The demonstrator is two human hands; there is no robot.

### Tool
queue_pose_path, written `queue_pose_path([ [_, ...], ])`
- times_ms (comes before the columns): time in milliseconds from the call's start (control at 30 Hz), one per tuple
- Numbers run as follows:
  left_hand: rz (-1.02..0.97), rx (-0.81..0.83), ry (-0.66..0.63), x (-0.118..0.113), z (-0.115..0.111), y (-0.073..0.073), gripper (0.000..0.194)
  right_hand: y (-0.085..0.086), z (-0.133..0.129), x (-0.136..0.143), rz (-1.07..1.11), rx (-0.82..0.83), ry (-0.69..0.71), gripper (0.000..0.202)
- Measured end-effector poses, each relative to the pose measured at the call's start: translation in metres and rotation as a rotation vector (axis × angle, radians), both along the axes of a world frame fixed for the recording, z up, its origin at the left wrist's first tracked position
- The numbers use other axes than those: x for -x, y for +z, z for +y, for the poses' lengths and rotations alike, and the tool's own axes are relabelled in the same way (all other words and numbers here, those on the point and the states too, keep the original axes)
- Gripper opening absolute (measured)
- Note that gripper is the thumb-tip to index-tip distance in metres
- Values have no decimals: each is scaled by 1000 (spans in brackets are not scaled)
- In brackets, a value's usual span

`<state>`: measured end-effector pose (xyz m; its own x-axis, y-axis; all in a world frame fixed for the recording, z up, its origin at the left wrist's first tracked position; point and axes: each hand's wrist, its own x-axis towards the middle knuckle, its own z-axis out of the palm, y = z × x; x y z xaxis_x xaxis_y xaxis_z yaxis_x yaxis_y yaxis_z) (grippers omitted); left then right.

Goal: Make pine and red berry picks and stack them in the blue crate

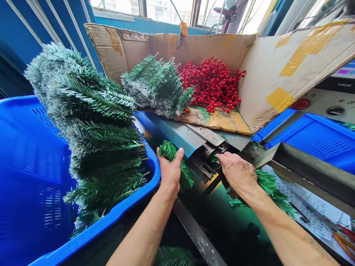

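My left hand [169,171] is closed round a green artificial pine branch [167,150], beside the rim of the blue basket. More green needles stick out below its thumb. My right hand [240,170] pinches at the dark metal jaws of a machine [208,157], where a bit of green shows at the fingertips. Behind that wrist runs another green artificial pine branch [270,184], apparently held in the right hand; its gripped end is mostly hidden. Frosted pine branches [97,122] lie piled in the blue basket [154,173], their wire ends toward the machine.
Behind the jaws, an open cardboard box [274,70] holds red berry stems [213,83] and frosted pine sprigs [158,85]. A metal trough [310,177] stands at the right, below a control panel with a red button [301,104]. Orange-handled pliers [342,242] lie lower right.
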<state>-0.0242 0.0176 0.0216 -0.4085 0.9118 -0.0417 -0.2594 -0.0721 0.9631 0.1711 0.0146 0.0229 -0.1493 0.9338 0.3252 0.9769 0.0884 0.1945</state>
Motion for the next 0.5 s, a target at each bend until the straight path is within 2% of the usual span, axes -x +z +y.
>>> queue_pose_path([
  [133, 199, 91, 145, 5, 35, -2, 104, -7, -1, -1, 28, -26, 2, 25],
  [200, 327, 146, 186, 6, 47, -5, 112, -13, 0, -3, 136, -98, 70, 28],
  [267, 468, 171, 175, 6, 52, -6, 109, -16, 3, -2, 314, -198, 186, 33],
  [367, 673, 97, 95, 2, 40, -4, 93, -15, 7, 3, 473, -272, 296, 38],
  [500, 874, -151, -93, -1, -3, 4, 73, -10, -5, 3, 330, -249, 244, 45],
])
